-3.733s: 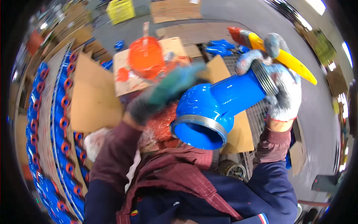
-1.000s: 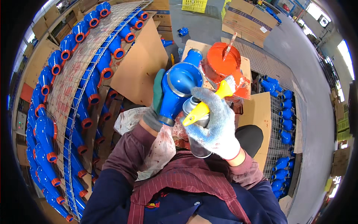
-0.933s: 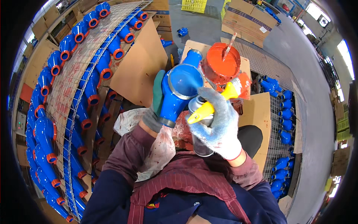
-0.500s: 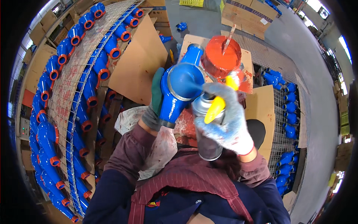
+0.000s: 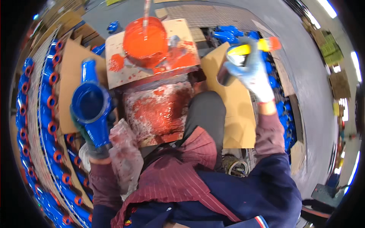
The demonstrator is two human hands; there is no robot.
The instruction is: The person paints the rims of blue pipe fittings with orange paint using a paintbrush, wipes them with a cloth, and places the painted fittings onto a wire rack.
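Observation:
A glossy blue Y-shaped valve body [image 5: 97, 131] is in my gloved left hand [image 5: 90, 146], its round middle opening facing up. My fingers wrap it from the left and below and are partly hidden. Off to the right, my right hand [image 5: 255, 74], in a white and blue glove, grips a spray can [image 5: 225, 76]. The same hand holds a paintbrush with a yellow handle [image 5: 243, 49] and red bristles [image 5: 273, 43]. Red paint fills a round tub [image 5: 126, 43] between my hands, with a stick standing in it.
The tub stands on a paint-spattered board [image 5: 114, 40], above a red-smeared surface [image 5: 152, 114]. At left, racks hold rows of blue valve bodies with red rims [image 5: 47, 119]. A cardboard sheet [image 5: 239, 121] leans at right, beside more blue valve bodies [image 5: 228, 36].
My right hand has swung away from the valve body to the right with the can and brush. My left hand has carried the valve body left. The view has shifted right.

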